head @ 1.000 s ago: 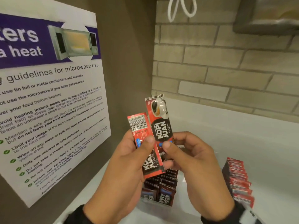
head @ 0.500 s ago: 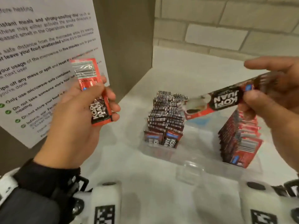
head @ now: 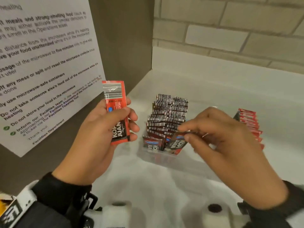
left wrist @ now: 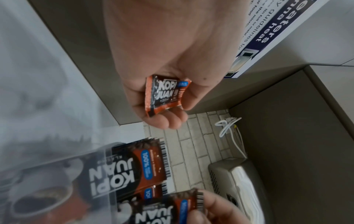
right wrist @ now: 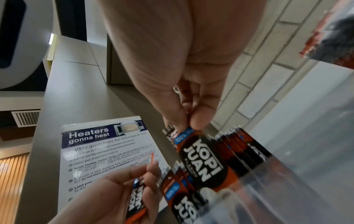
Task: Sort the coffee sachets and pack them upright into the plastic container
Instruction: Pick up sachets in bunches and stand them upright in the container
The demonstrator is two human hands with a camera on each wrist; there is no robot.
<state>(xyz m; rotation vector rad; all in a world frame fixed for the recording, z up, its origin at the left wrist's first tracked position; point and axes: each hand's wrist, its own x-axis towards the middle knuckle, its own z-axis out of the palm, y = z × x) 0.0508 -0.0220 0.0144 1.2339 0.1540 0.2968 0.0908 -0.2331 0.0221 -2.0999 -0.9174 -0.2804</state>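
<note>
A clear plastic container [head: 156,156] on the white counter holds a left row of upright red-and-black Kopi Juan sachets [head: 167,116] and a second row [head: 250,124] at its right side. My right hand [head: 184,133] pinches one sachet [head: 178,143] by its top edge, its lower end inside the container at the front of the left row. The right wrist view shows that pinch [right wrist: 188,121] on the sachet [right wrist: 203,157]. My left hand [head: 128,119] grips another sachet [head: 115,102] upright, left of the container and apart from it; the sachet [left wrist: 164,94] lies across the curled fingers.
A microwave guidelines poster [head: 41,71] hangs on the grey panel at the left. A brick wall [head: 230,30] stands behind the counter [head: 164,186]. In the left wrist view a metal appliance [left wrist: 235,181] and a white cable [left wrist: 228,125] show by the wall.
My right hand has swung its sachet from out at the right, held sideways, down to the front of the left row. My left hand still holds its sachet and has shifted slightly toward the container.
</note>
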